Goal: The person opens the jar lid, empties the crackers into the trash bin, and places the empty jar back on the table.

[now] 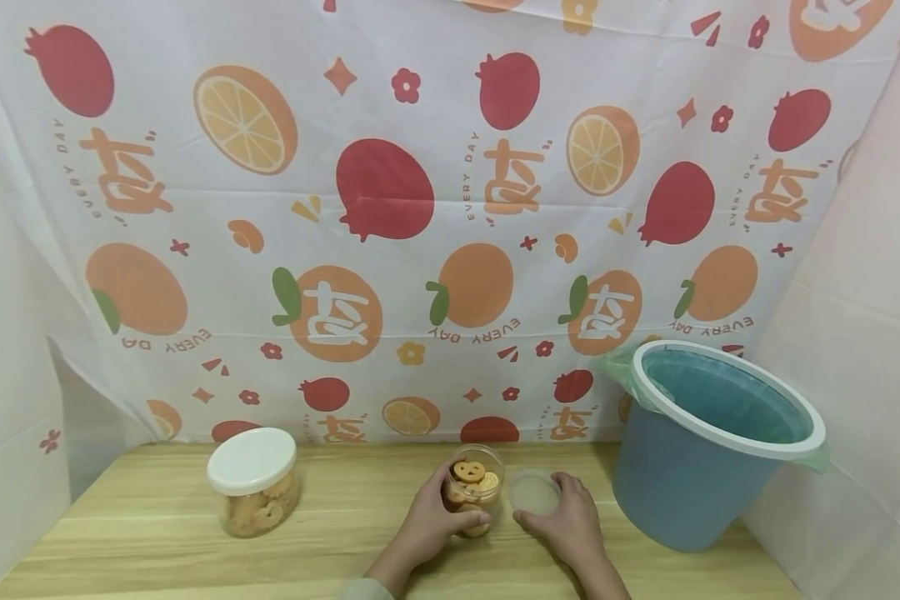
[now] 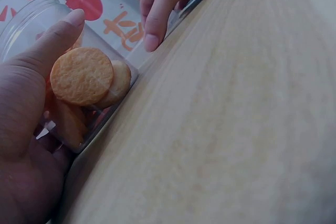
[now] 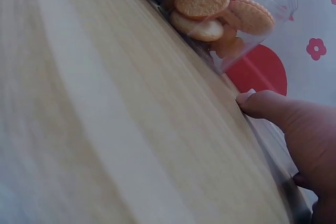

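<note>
My left hand (image 1: 438,508) grips a clear, lidless jar of cookies (image 1: 474,492) that stands on the wooden table, its thumb across the near side. Round cookies (image 2: 82,76) show through the wall in the left wrist view, and pretzel-shaped ones lie at the top in the head view. Just right of the jar, a translucent round lid (image 1: 534,493) lies flat on the table. My right hand (image 1: 570,521) holds this lid by its right side, thumb at the near edge and fingers at the far edge. In the right wrist view most of those fingers are hidden.
A second clear jar (image 1: 258,508) of cookies, with a white lid (image 1: 251,461) on, stands on the left of the table (image 1: 360,517). At the right stands a blue bin (image 1: 690,483) with a green liner. A fruit-print cloth (image 1: 420,367) hangs behind the table.
</note>
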`<state>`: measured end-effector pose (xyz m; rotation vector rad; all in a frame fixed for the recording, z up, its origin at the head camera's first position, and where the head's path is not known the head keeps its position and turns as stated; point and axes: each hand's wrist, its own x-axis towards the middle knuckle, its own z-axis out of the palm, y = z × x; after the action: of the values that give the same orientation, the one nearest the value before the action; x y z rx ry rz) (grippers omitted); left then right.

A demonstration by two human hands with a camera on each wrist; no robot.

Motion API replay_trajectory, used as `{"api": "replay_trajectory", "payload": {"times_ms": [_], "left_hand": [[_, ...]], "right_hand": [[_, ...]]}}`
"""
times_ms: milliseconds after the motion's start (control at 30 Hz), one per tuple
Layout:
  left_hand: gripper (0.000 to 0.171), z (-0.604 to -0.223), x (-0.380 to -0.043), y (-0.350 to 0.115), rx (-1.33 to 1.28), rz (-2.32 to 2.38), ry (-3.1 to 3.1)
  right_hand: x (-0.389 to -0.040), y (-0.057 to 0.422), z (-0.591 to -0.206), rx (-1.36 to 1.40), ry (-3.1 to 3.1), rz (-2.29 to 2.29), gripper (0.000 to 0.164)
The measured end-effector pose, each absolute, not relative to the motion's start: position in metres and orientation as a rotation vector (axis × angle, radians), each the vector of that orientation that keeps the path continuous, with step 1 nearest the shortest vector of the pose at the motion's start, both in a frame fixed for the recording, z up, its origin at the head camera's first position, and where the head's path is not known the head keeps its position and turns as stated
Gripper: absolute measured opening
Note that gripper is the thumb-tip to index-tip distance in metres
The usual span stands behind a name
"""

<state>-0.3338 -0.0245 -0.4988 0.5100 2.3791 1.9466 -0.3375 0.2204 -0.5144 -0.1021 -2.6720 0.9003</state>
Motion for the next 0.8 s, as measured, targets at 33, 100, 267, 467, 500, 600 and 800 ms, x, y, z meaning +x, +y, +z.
{"api": "replay_trajectory", "payload": {"times_ms": [33, 100, 267, 467, 500, 600, 800], "left_hand": [[0.100, -0.4987, -0.3341, -0.0245, 0.505, 1.947, 2.377], [0.100, -0.4981, -0.3334, -0.0249, 0.504, 1.946, 2.376], [0.099, -0.4975, -0.3314, -0.0254, 0.510, 1.944, 2.384], [0.099, -0.4978, -0.3319, -0.0231, 0.518, 1.940, 2.387], [0.099, -0.4974, -0.3316, -0.0228, 0.520, 1.942, 2.387], [0.099, -0.4974, -0.3311, -0.0222, 0.534, 1.949, 2.386], [0.101, -0.4988, -0.3315, -0.0234, 0.517, 1.945, 2.397]], "right_hand": [[-0.3375, 0.2200, -0.5144, -0.099, -2.677, 0.903, 0.096], [-0.3372, 0.2195, -0.5147, -0.099, -2.684, 0.902, 0.096], [-0.3370, 0.2193, -0.5164, -0.098, -2.691, 0.889, 0.097], [-0.3365, 0.2213, -0.5173, -0.106, -2.700, 0.876, 0.099], [-0.3363, 0.2216, -0.5174, -0.108, -2.701, 0.872, 0.100], [-0.3355, 0.2220, -0.5171, -0.113, -2.700, 0.865, 0.104], [-0.3336, 0.2186, -0.5166, -0.146, -2.652, 0.981, 0.099]]}}
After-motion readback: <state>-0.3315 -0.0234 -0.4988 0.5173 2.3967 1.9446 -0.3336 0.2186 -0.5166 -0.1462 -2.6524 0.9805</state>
